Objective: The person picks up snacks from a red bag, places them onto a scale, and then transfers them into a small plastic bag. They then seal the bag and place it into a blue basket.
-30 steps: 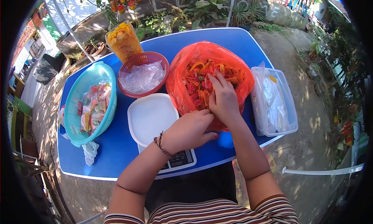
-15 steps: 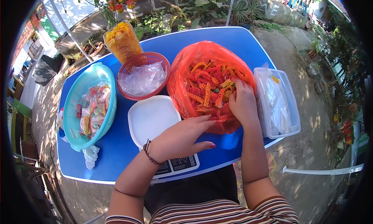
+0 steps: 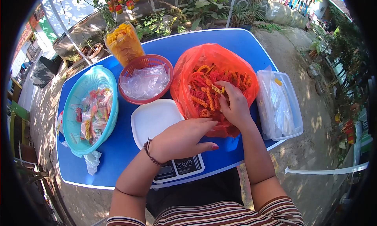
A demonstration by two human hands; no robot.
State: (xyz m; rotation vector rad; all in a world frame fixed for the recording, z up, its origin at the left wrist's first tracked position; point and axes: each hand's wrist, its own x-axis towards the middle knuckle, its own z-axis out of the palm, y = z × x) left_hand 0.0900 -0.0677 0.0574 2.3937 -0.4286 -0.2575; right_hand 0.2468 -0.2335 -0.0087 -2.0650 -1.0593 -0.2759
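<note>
A red plastic bag (image 3: 180, 77) stands wide open on the blue table, full of orange and red twisted snack pieces (image 3: 204, 90). My right hand (image 3: 235, 106) reaches into the bag, thumb and forefinger closed around a yellow snack piece (image 3: 217, 88). My left hand (image 3: 184, 137), with a beaded bracelet at the wrist, lies against the bag's near edge, fingers stretched out and thumb apart. Beneath and left of it is a kitchen scale (image 3: 188, 166) with a white square tray (image 3: 155, 118) on top.
Left, a turquoise basket (image 3: 72, 96) contains filled small bags. Behind the scale, a red basket (image 3: 169, 79) holds clear plastic bags (image 3: 145, 82). A tub of yellow chips (image 3: 125, 43) stands farther back. A clear box with plastic bags (image 3: 298, 108) sits right, near the blue table's edge (image 3: 220, 33).
My right hand has moved left within the red bag, and its fingers have closed around a yellow piece. My left hand has stayed nearly in place.
</note>
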